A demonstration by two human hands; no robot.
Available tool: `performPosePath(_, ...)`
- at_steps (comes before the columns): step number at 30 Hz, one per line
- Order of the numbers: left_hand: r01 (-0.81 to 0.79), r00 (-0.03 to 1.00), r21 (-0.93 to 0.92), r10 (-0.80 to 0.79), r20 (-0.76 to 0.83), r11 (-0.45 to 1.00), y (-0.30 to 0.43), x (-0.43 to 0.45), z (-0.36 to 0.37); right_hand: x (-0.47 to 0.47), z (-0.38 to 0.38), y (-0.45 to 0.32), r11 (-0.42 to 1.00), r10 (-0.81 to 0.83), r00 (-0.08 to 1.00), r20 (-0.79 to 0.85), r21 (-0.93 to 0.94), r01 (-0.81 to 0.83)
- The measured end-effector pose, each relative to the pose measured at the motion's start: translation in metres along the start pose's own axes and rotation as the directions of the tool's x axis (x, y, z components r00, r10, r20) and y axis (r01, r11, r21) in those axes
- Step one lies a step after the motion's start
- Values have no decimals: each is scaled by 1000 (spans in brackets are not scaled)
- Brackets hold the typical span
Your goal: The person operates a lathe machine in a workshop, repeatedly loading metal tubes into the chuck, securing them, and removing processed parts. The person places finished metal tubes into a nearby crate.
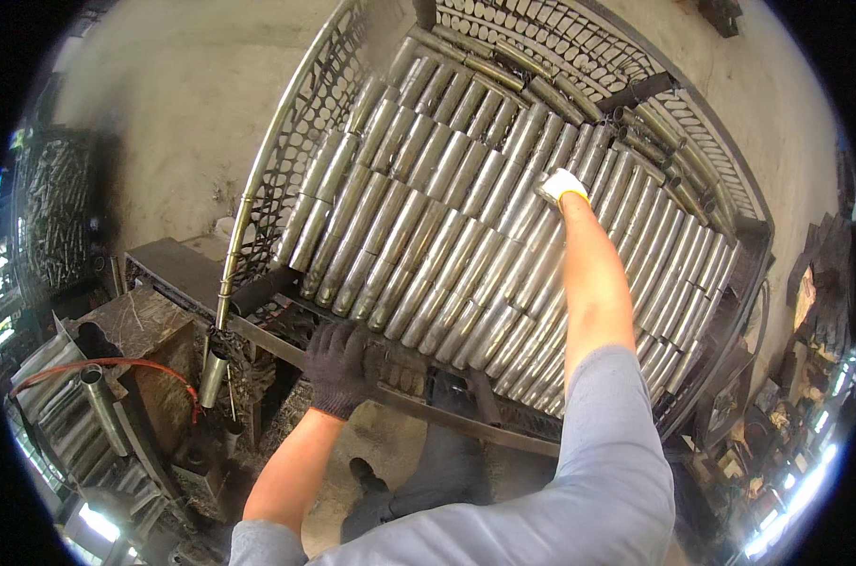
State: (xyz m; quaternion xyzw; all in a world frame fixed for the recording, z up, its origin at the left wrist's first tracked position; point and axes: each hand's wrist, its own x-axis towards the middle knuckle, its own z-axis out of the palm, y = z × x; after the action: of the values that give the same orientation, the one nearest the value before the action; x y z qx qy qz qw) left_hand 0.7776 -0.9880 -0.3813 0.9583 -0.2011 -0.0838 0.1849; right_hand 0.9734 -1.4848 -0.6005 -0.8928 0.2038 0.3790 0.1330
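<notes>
My left hand (339, 368), in a dark knitted glove, lies over the metal front rail (456, 422) of a crate, with its fingers bent across the bar. Stretched far over the crate, my right hand (564, 185) wears a white glove with a yellow cuff. It is at the upper middle of the bright metal tubes (428, 247), and its grey fingertips seem to touch them. Whether those fingers close on a tube is hidden. The tubes lie side by side in several slanting rows.
Mesh walls (279, 156) enclose the crate, with tubes (683, 156) lying crosswise along the far side. At left are a rusty metal box (134, 318), an orange hose (138, 362) and a single upright-leaning tube (106, 410). Scrap pieces (753, 439) lie at right.
</notes>
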Motion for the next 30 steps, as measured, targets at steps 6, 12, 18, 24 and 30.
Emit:
performPosePath(6, 38, 999, 31, -38, 17, 999, -7, -16, 14, -79, 5, -6, 945, -252, 968, 7, -213, 248)
performPosePath(12, 68, 994, 112, -77, 80, 991, 15, -27, -13, -318, 24, -40, 888, -271, 826, -495, 202, 412)
performPosePath(18, -146, 985, -490, 82, -150, 859, 71, -181, -88, -587, 55, -107, 571, -736, 449, -506, -110, 814)
performPosePath(24, 387, 922, -829, -163, 351, 403, 5, -470, -189, -805, 195, -233, 5, -996, 17, -92, 126, 992)
performPosePath(30, 564, 778, -777, -495, 386, 281, -34, -781, -217, -978, 340, -367, -171, -913, -297, 279, 398, 901)
